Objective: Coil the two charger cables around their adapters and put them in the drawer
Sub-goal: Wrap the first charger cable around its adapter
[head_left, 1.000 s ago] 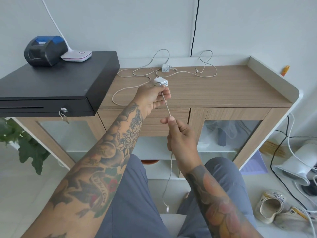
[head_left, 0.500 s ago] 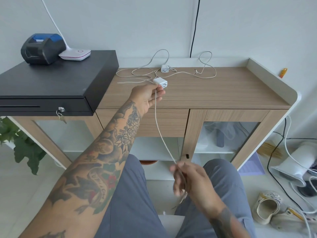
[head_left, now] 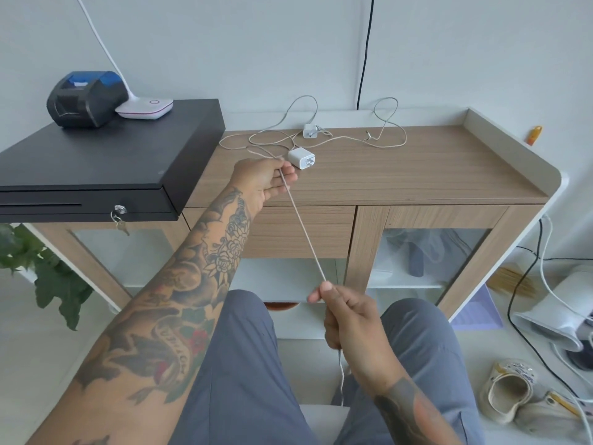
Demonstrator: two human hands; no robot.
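Head view, the only one: we judge the task barely begun, since neither cable is wound and nothing has gone into the drawer (head_left: 282,229), which sits shut under the wooden tabletop (head_left: 417,168). Our left hand (head_left: 261,181) is at the table's front edge, fingers curled round the near cable (head_left: 303,229) just beside the near adapter (head_left: 301,158), which we cannot confirm is gripped. Our right hand (head_left: 348,316) is low over our lap, thumb and forefinger pinching the same cable, the rest of the fingers curled; the span between the hands runs straight and taut, and the tail hangs below the right hand. The far adapter (head_left: 310,131) and its loose cable (head_left: 388,123) lie untouched at the back of the table. Against half a second ago: the right hand has come up and steadied, the slack bow has been pulled straight, and the left hand has hardly shifted. Left to do: both coils, open drawer, stow.
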